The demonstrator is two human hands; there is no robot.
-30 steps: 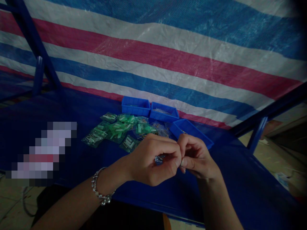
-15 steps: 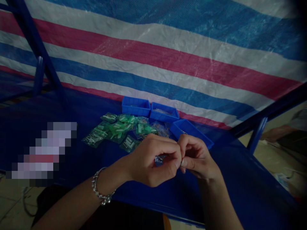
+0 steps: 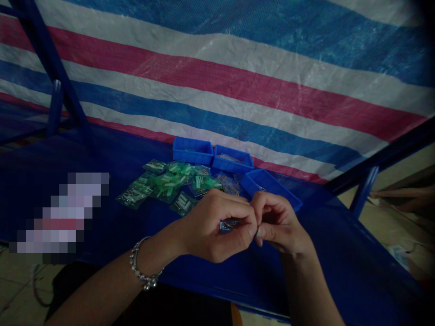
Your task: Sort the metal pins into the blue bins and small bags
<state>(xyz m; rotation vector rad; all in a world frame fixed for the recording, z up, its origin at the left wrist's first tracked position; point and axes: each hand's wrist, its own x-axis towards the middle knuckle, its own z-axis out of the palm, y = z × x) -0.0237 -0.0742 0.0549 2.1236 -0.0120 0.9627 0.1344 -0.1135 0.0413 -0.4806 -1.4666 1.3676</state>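
My left hand [image 3: 220,228], with a silver bracelet [image 3: 137,267] at the wrist, is closed in a pinch. Its thumb and fingertips meet those of my right hand [image 3: 277,222], which is pinched too. Whatever lies between the fingertips is too small and hidden to name. Through the gap in my left hand shows a bit of clear plastic [image 3: 228,225]; I cannot tell whether it is held or lies behind. Beyond my hands a pile of small green-tinted plastic bags [image 3: 168,181] with pale strips inside lies on the blue table [image 3: 136,242].
Three blue bins stand behind the pile: a left bin [image 3: 192,156], a middle bin [image 3: 234,164] and a right bin [image 3: 282,192] holding small thin pieces. A pixelated flat patch [image 3: 61,217] covers the table's left. A striped tarp [image 3: 217,77] hangs behind, between blue frame posts [image 3: 50,54].
My hands stay together in almost the same place, with only a slight shift of the fingers. At the far right edge, a blurred limb of another person has moved.
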